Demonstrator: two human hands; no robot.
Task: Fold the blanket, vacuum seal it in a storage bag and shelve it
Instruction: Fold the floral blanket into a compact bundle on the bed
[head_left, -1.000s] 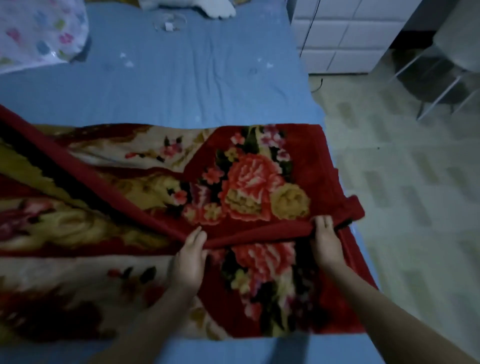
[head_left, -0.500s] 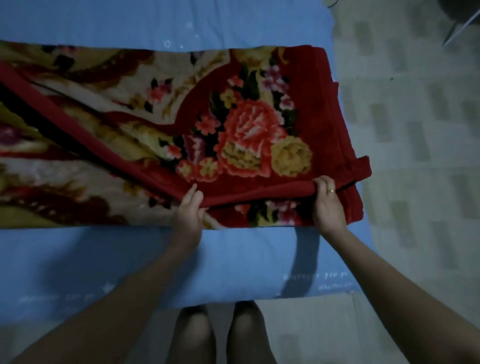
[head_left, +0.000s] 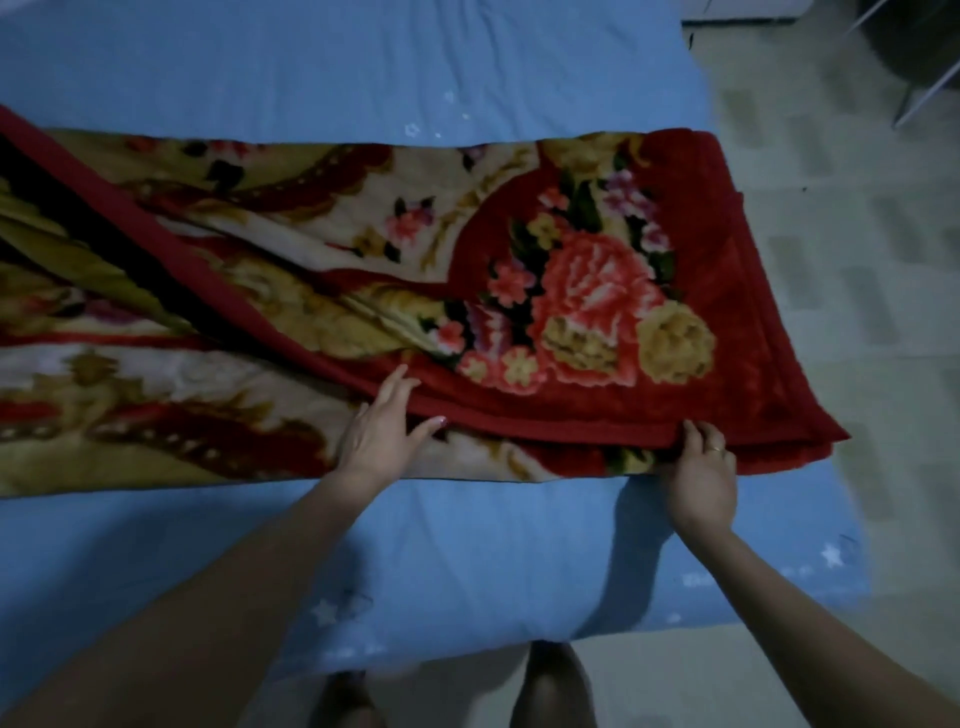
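Observation:
A thick red blanket (head_left: 571, 291) with pink and yellow flowers lies across the blue bed (head_left: 363, 67), folded lengthwise, its upper layer brought down almost onto the near edge. My left hand (head_left: 382, 431) lies on the red hem with straight, spread fingers, pressing it down. My right hand (head_left: 701, 467) grips the near right corner of the upper layer, fingers curled over the hem, a ring on one finger. Further left the upper layer's hem still runs diagonally, away from the near edge.
The bed's near edge (head_left: 467, 639) is right in front of my legs. A tiled floor (head_left: 857, 312) lies to the right. At the top right stand the metal legs of a chair (head_left: 924, 88) and the base of a white cabinet (head_left: 743, 10).
Both hands have pulled the upper layer toward me, down to the blanket's near edge. My left hand has let go of the hem and now lies flat on it.

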